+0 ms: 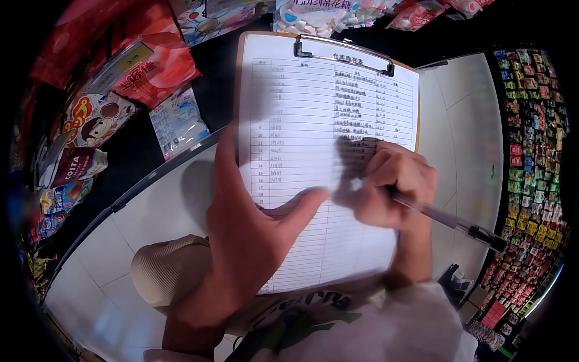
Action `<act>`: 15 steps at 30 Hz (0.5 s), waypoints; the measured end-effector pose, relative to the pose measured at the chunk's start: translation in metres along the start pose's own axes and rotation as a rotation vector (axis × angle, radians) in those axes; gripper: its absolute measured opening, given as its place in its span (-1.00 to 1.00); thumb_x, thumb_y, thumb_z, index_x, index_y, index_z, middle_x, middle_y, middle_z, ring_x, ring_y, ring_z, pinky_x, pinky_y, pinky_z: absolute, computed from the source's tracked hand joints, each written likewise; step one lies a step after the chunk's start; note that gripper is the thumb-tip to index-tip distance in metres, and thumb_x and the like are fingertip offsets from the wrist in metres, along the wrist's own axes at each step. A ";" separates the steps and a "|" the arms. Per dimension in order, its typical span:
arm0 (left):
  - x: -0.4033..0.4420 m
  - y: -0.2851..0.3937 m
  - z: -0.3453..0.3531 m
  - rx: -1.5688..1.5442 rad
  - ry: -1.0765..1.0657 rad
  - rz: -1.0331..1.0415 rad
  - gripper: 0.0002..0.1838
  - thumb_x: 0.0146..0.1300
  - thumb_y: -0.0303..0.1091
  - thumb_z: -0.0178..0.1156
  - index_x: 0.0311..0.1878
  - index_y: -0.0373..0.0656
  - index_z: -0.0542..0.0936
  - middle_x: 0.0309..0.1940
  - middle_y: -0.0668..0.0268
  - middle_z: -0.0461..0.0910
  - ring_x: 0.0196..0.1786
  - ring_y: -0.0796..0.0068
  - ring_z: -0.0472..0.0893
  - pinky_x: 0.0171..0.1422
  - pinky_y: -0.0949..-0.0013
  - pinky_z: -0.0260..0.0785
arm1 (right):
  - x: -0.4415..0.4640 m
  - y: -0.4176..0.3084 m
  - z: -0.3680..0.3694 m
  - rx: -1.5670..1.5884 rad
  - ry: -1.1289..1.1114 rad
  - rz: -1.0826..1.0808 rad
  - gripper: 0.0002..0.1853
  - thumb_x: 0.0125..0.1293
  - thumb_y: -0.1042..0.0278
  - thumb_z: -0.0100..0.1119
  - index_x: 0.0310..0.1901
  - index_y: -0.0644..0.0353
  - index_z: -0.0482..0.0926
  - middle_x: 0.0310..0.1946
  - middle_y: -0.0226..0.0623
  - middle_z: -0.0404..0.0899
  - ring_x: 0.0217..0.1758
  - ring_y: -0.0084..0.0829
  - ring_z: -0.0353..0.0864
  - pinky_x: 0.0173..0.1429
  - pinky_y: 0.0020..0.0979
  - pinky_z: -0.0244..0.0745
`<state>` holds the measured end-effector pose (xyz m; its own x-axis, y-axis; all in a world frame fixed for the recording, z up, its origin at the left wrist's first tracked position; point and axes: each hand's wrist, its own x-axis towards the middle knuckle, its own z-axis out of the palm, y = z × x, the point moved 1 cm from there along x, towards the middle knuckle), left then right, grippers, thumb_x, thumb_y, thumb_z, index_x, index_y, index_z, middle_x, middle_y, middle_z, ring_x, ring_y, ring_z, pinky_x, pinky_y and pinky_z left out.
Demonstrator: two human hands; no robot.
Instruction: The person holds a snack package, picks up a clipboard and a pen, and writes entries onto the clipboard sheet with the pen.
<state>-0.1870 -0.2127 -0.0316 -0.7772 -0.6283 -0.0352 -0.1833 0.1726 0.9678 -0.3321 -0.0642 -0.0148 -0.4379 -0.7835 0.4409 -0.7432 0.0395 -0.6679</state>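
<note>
A clipboard with a metal clip [344, 51] bears a printed table sheet [301, 241] with handwritten rows in its upper part. My left hand [253, 223] holds the clipboard at its left side, with the thumb lying across the lower part of the sheet and the other fingers hidden behind or at the edge. My right hand [398, 187] is closed around a clear pen [449, 220] and rests on the right half of the sheet, just below the written lines. The pen's dark end points down to the right; its tip is hidden by the hand.
Candy bags [160, 72] and snack packets [75, 166] fill a dark shelf at the left. A marshmallow bag [310, 17] lies beyond the clipboard. Shelves of small packets [531, 175] stand at the right, across the tiled floor [461, 120].
</note>
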 end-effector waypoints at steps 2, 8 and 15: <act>0.000 0.000 0.000 0.014 -0.001 0.003 0.04 -0.05 -0.46 0.59 0.43 -0.42 0.13 0.10 -0.07 0.55 0.08 0.24 0.65 0.14 0.26 0.52 | 0.000 0.000 -0.001 -0.042 -0.030 -0.021 -0.73 0.03 0.53 0.31 -0.53 0.14 0.33 -0.68 -0.37 0.33 -0.65 -0.43 0.35 -0.57 -0.44 0.26; 0.000 0.000 -0.001 0.026 0.000 0.018 0.04 -0.05 -0.45 0.59 0.43 -0.42 0.13 0.10 -0.06 0.55 0.08 0.25 0.64 0.16 0.27 0.51 | 0.000 0.001 0.000 -0.038 -0.022 -0.028 -0.74 0.03 0.53 0.31 -0.53 0.14 0.33 -0.68 -0.38 0.33 -0.65 -0.41 0.35 -0.57 -0.43 0.26; -0.001 -0.002 0.000 0.054 0.001 0.005 0.04 -0.06 -0.46 0.59 0.43 -0.42 0.14 0.12 -0.05 0.54 0.10 0.26 0.63 0.17 0.27 0.50 | 0.001 0.000 0.000 -0.031 -0.006 -0.008 -0.74 0.01 0.54 0.30 -0.53 0.14 0.34 -0.68 -0.38 0.33 -0.64 -0.40 0.35 -0.57 -0.43 0.27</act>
<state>-0.1861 -0.2128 -0.0332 -0.7774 -0.6283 -0.0302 -0.2116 0.2159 0.9532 -0.3322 -0.0650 -0.0141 -0.4288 -0.7873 0.4430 -0.7620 0.0518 -0.6455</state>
